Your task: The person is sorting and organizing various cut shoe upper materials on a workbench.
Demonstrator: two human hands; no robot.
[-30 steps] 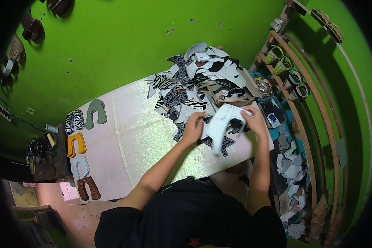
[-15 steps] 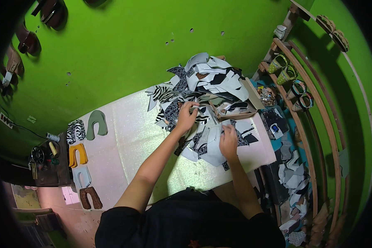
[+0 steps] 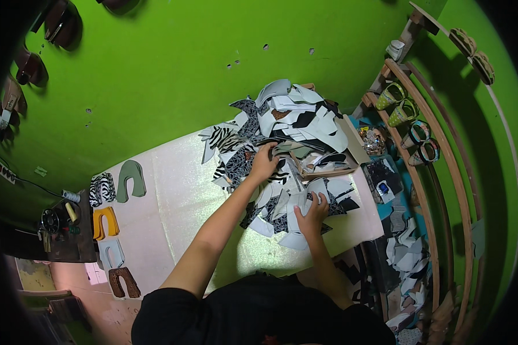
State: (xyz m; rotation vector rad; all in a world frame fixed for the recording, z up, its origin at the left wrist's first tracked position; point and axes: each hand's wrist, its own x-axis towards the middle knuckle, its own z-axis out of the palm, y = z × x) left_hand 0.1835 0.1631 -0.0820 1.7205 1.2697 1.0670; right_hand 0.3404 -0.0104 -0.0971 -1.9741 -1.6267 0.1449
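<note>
A heap of cut material scraps [image 3: 282,115], white, grey, black and zebra-striped, covers the far right part of the table. My left hand [image 3: 263,163] reaches into its middle, thumb and fingers closing at the edge of some dark grey-green pieces [image 3: 288,147]; what they hold is partly hidden. Nearer to me, my right hand [image 3: 312,215] rests over pale pieces [image 3: 295,201] with its fingers spread apart. Just beyond it, an open cardboard box [image 3: 330,172] holds more scraps.
Stacks of U-shaped pieces line the table's left end: zebra [image 3: 102,190], green [image 3: 132,181], yellow [image 3: 105,223], pale grey [image 3: 111,253] and brown [image 3: 124,283]. A wooden rack [image 3: 423,109] with sandals stands right, above more scraps [image 3: 406,253]. A sewing machine [image 3: 50,219] is at left.
My right hand has shifted nearer to me and left, its fingers spreading over the pale pieces. The white piece at my left fingertips no longer shows; grey-green pieces are there now.
</note>
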